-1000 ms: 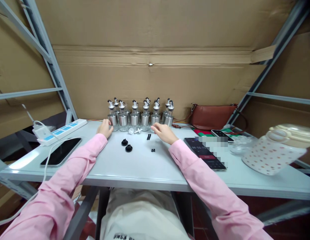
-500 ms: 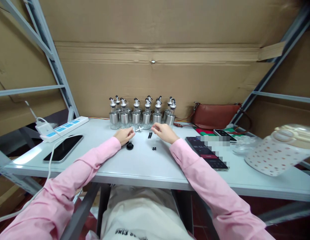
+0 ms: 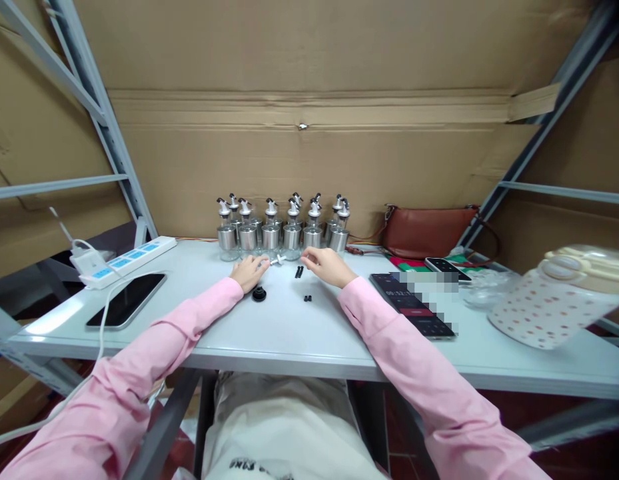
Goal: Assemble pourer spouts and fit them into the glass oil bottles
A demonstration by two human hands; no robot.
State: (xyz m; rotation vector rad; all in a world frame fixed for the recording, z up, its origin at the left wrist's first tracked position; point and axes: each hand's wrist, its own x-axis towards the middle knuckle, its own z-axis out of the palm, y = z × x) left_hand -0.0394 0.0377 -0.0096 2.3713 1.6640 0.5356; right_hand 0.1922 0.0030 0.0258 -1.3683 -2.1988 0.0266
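Note:
My left hand (image 3: 249, 273) lies on the table with fingers stretched out and holds nothing visible. Just beyond its fingertips are white plastic pieces (image 3: 278, 260), seemingly apart from them. A round black stopper (image 3: 259, 293) sits beside the left wrist. My right hand (image 3: 330, 267) rests on the table, its fingers loosely bent and nothing visible in them. Left of it lie slim black pieces (image 3: 299, 271) side by side. Nearer to me are two tiny black pieces (image 3: 308, 298). Behind both hands stand several glass-and-steel bottles (image 3: 270, 236) with pourer spouts.
A power strip (image 3: 132, 260) and a dark phone (image 3: 126, 300) lie to the left, with a white cable. On the right are a phone showing a timer (image 3: 414, 310), another phone (image 3: 446, 269), a brown bag (image 3: 429, 232) and a dotted bottle (image 3: 549, 307). Cardboard (image 3: 309, 60) walls the back.
The view has shifted slightly. My left hand's fingers lie a little flatter and straighter on the table. My right hand is almost where it was, and the pieces on the table have not moved.

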